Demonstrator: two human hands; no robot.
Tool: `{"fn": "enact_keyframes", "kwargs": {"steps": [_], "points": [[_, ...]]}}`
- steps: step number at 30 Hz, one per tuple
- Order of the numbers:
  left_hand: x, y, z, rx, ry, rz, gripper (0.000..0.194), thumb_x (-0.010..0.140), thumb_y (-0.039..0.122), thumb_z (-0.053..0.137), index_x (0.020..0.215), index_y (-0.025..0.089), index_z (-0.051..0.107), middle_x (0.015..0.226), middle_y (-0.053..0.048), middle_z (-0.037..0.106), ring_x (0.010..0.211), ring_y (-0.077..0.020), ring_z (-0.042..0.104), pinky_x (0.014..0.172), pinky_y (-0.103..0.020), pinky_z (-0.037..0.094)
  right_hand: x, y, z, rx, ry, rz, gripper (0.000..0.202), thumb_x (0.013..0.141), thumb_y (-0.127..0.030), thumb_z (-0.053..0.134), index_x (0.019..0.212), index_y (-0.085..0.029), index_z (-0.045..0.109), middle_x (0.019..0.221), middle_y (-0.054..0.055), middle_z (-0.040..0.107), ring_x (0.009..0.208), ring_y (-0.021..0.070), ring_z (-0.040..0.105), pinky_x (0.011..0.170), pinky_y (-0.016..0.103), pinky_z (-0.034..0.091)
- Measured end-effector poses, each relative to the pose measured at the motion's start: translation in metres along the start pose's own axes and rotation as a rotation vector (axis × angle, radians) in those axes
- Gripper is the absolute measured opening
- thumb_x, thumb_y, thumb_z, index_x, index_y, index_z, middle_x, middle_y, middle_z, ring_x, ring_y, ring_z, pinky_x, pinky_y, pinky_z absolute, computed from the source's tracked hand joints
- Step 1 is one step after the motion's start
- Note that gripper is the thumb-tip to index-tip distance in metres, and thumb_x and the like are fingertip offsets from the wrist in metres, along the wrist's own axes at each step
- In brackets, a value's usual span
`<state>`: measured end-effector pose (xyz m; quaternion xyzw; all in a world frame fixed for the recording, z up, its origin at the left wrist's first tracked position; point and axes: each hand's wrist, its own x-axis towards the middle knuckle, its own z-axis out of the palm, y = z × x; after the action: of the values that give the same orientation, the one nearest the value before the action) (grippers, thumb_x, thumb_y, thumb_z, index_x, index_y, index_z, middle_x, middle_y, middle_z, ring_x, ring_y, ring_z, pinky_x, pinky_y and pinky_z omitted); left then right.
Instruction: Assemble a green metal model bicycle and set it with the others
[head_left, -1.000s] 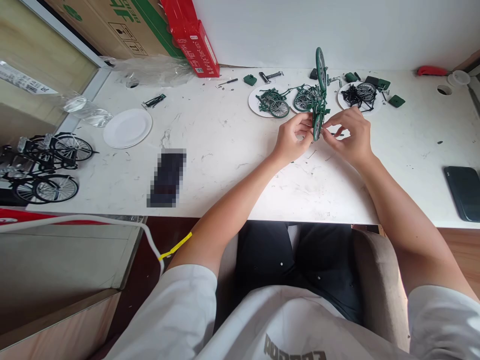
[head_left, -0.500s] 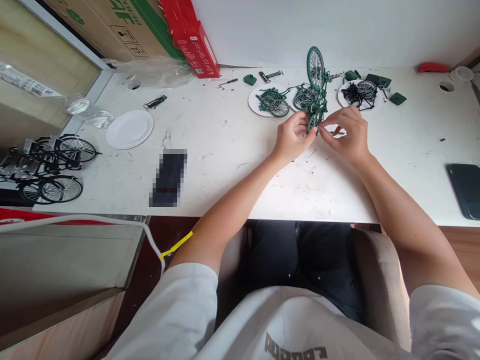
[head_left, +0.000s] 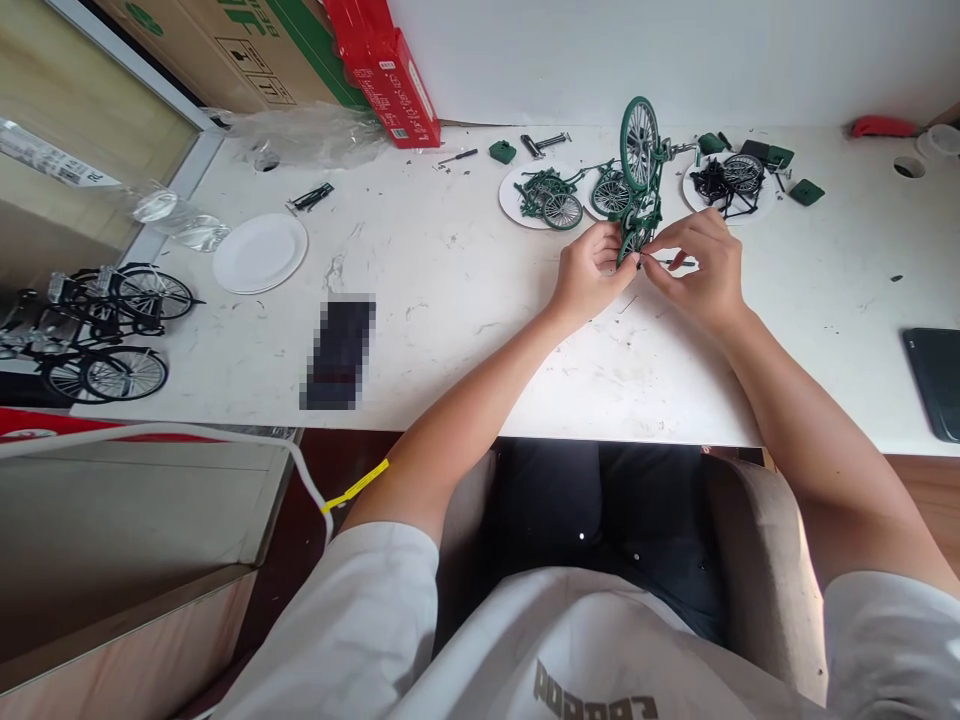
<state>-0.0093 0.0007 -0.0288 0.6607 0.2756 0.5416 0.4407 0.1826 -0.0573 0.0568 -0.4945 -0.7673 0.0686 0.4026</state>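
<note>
A green model bicycle [head_left: 639,200] stands tilted on end above the table, its large front wheel pointing up and away. My left hand [head_left: 589,275] is closed around its lower wheel, thumb and fingers pressed at the near rim. Just to the right, the fingertips of my right hand [head_left: 705,262] are pinched together against the same wheel. Whatever they pinch is too small to make out. Beneath the right hand a thin dark tool [head_left: 684,263] partly shows on the table. Behind the bicycle, a white plate [head_left: 514,208] bears green bicycle parts.
Right of the bicycle, another plate [head_left: 763,208] carries black bicycle parts. Green pieces [head_left: 808,192] and a small screwdriver [head_left: 459,157] lie around. Stacked white plates [head_left: 259,255] and black model bicycles [head_left: 112,340] are at left. A red box [head_left: 397,90] stands behind; a phone [head_left: 934,380] lies right.
The view has shifted slightly, so the table things appear a little displaced. Both hands keep nearly the same pose at the bicycle's lower wheel.
</note>
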Motion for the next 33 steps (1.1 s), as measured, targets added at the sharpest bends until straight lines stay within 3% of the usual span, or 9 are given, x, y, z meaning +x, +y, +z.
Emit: {"fn": "enact_keyframes", "kwargs": {"steps": [5, 9, 12, 15, 21, 27, 33], "points": [[0.000, 0.015, -0.001, 0.058, -0.013, -0.058, 0.035, 0.110, 0.039, 0.075, 0.138, 0.021, 0.065, 0.126, -0.012, 0.079, 0.128, -0.0260, 0.081, 0.120, -0.052, 0.068, 0.000, -0.005, 0.000, 0.001, -0.049, 0.057, 0.023, 0.097, -0.076, 0.078, 0.106, -0.055, 0.083, 0.105, 0.004, 0.086, 0.108, 0.0390, 0.069, 0.104, 0.079, 0.059], [0.000, 0.027, 0.001, 0.034, 0.002, -0.079, 0.035, 0.111, 0.038, 0.073, 0.140, 0.020, 0.064, 0.124, -0.012, 0.081, 0.126, -0.0260, 0.082, 0.120, -0.052, 0.069, 0.000, -0.008, -0.002, 0.025, -0.049, 0.064, 0.033, 0.095, -0.082, 0.075, 0.110, -0.055, 0.085, 0.107, 0.004, 0.086, 0.111, 0.0404, 0.069, 0.109, 0.080, 0.057], [-0.001, 0.030, 0.002, 0.007, 0.042, -0.112, 0.034, 0.111, 0.039, 0.072, 0.139, 0.020, 0.064, 0.121, -0.012, 0.083, 0.121, -0.0257, 0.084, 0.117, -0.051, 0.071, 0.000, -0.009, -0.004, 0.039, -0.034, 0.090, 0.028, 0.097, -0.081, 0.073, 0.106, -0.057, 0.085, 0.107, 0.002, 0.086, 0.111, 0.0399, 0.069, 0.110, 0.079, 0.057], [-0.001, 0.026, 0.002, 0.012, 0.024, -0.115, 0.037, 0.112, 0.041, 0.072, 0.142, 0.021, 0.064, 0.123, -0.013, 0.083, 0.122, -0.0264, 0.084, 0.116, -0.053, 0.071, 0.000, -0.008, -0.004, 0.025, -0.027, 0.086, 0.022, 0.097, -0.078, 0.076, 0.103, -0.058, 0.085, 0.106, 0.002, 0.086, 0.109, 0.0392, 0.070, 0.105, 0.077, 0.059], [0.003, 0.014, 0.001, 0.058, -0.016, -0.073, 0.037, 0.113, 0.037, 0.069, 0.146, 0.021, 0.063, 0.131, -0.016, 0.081, 0.126, -0.0266, 0.083, 0.119, -0.056, 0.069, -0.001, -0.002, 0.000, 0.013, 0.018, -0.012, 0.032, 0.100, -0.077, 0.074, 0.104, -0.048, 0.085, 0.105, 0.007, 0.084, 0.107, 0.0399, 0.070, 0.084, 0.069, 0.066], [0.004, 0.012, 0.002, 0.029, -0.015, -0.082, 0.034, 0.113, 0.033, 0.068, 0.144, 0.020, 0.064, 0.132, -0.015, 0.083, 0.125, -0.0245, 0.083, 0.120, -0.053, 0.070, -0.001, -0.004, -0.002, 0.021, -0.020, 0.040, 0.023, 0.098, -0.076, 0.077, 0.108, -0.057, 0.084, 0.111, 0.002, 0.086, 0.112, 0.0396, 0.068, 0.093, 0.071, 0.062], [0.003, 0.006, 0.001, 0.013, 0.023, -0.088, 0.039, 0.111, 0.037, 0.071, 0.145, 0.018, 0.064, 0.130, -0.015, 0.084, 0.120, -0.0252, 0.085, 0.115, -0.050, 0.072, -0.002, -0.004, -0.001, 0.029, -0.009, 0.026, 0.019, 0.103, -0.072, 0.073, 0.111, -0.058, 0.084, 0.113, 0.001, 0.085, 0.108, 0.0394, 0.070, 0.099, 0.074, 0.058]]}}
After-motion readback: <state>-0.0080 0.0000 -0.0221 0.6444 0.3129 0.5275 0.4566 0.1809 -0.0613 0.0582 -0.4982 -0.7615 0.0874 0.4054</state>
